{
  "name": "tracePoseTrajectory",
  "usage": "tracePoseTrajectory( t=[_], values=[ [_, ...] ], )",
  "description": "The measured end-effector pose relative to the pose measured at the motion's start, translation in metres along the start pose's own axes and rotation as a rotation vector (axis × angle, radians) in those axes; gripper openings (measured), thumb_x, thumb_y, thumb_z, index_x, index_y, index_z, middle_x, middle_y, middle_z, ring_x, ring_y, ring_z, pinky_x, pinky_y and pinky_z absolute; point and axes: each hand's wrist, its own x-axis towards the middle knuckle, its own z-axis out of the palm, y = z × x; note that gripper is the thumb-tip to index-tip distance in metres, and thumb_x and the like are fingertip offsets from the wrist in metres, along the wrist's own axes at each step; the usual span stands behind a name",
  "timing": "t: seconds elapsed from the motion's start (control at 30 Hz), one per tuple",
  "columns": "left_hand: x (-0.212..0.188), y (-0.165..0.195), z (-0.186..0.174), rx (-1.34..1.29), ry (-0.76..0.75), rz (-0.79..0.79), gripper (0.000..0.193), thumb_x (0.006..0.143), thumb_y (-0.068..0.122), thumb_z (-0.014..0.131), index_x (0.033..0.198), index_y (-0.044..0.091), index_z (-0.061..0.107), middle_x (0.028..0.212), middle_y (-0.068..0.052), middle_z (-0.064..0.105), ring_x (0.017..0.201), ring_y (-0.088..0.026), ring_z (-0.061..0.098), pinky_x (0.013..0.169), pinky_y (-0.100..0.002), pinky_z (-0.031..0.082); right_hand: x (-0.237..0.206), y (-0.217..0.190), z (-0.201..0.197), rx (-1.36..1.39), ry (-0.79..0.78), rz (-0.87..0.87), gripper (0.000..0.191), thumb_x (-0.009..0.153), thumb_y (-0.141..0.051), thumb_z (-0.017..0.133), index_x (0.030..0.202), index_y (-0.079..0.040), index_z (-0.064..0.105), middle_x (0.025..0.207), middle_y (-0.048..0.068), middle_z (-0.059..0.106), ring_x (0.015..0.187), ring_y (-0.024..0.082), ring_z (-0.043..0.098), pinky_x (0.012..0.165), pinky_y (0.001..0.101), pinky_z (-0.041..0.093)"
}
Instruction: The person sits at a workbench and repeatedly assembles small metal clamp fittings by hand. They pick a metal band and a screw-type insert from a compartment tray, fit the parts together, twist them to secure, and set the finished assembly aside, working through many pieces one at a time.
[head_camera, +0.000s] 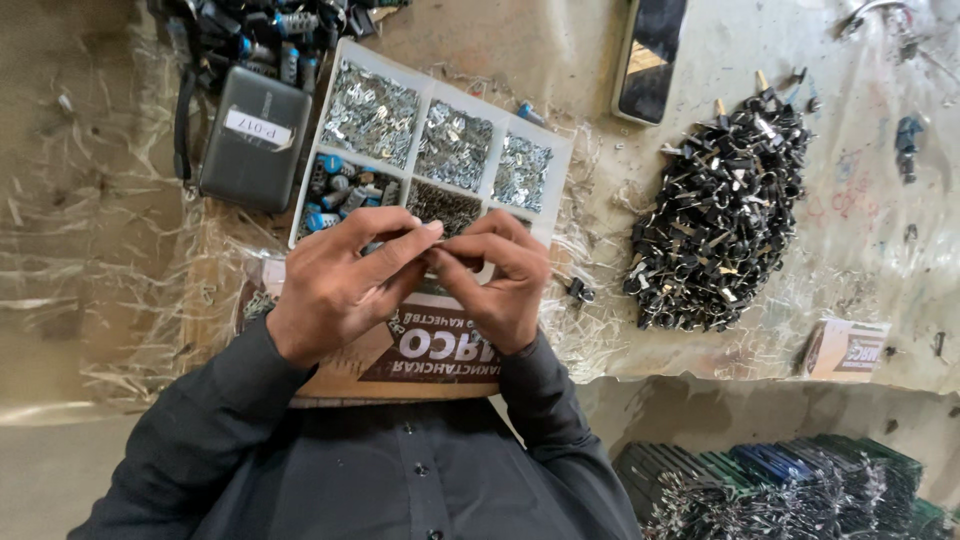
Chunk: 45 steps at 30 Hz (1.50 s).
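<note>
Nearest: dark sleeves, then left hand (335, 285) & right hand (497, 280) meeting fingertip to fingertip just in front of compartment tray (560, 160). Both pinched narrow on a tiny part (432, 252), too small to identify, held betw. thumbs and forefingers. Under hands: printed cardboard piece (425, 355). Left of tray: grey box w/ white label (254, 138). Right of tray: heap of black clips (722, 215). Beyond tray, to the right: phone (652, 55).

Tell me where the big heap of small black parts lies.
In the head view, the heap of small black parts lies on the plastic-covered table to the right of both hands, right of the white compartment tray and below-right of the dark phone.
</note>
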Motion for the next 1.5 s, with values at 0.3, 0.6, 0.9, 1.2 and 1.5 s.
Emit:
tracePoseTrajectory(
  t=[0.3,0.6,0.9,1.2,1.5],
  values=[
    [0.008,0.009,-0.001,0.066,0.006,0.039,0.046,0.081,0.004,0.082,0.126,0.009,0.073,0.116,-0.006,0.068,0.09,-0.024,0.071,0.075,-0.036,0.057,0.016,0.011,-0.012,0.214,-0.172,0.085,0.015,0.081,-0.003,0.087,0.09,-0.003,0.076,0.087,0.001,0.063,0.074,0.008,0.055,0.065,0.0233,0.041],
    [0.008,0.014,-0.001,-0.057,0.082,-0.116,0.038,0.084,0.008,0.082,0.121,0.008,0.073,0.114,-0.008,0.069,0.096,-0.022,0.072,0.081,-0.033,0.06,0.026,0.002,-0.01,-0.442,0.013,-0.298,0.025,0.083,-0.019,0.083,0.104,-0.007,0.075,0.096,0.005,0.065,0.088,0.019,0.061,0.075,0.0324,0.051],
    [0.015,0.017,-0.001,-0.035,0.065,-0.153,0.039,0.082,0.008,0.081,0.121,0.012,0.076,0.117,-0.009,0.07,0.1,-0.023,0.071,0.081,-0.034,0.058,0.026,-0.019,-0.009,-0.543,0.097,-0.288,0.011,0.091,-0.014,0.078,0.102,-0.01,0.076,0.094,0.001,0.066,0.086,0.02,0.062,0.075,0.0343,0.052],
    [0.01,0.012,-0.002,0.021,0.039,-0.076,0.04,0.084,0.004,0.079,0.124,0.01,0.073,0.119,-0.009,0.069,0.108,-0.03,0.068,0.091,-0.039,0.056,0.028,-0.003,0.004,-0.525,-0.013,-0.301,0.013,0.089,-0.011,0.076,0.102,-0.009,0.075,0.093,0.004,0.066,0.087,0.025,0.063,0.076,0.0373,0.052],
    [0.011,0.008,-0.002,0.018,0.097,-0.1,0.042,0.083,0.011,0.085,0.121,0.006,0.069,0.117,-0.009,0.069,0.105,-0.029,0.068,0.09,-0.039,0.056,0.031,-0.008,0.001,-0.578,-0.037,-0.213,0.024,0.085,-0.017,0.082,0.105,-0.005,0.077,0.087,0.007,0.064,0.081,0.025,0.061,0.071,0.0361,0.05]
  ],
)
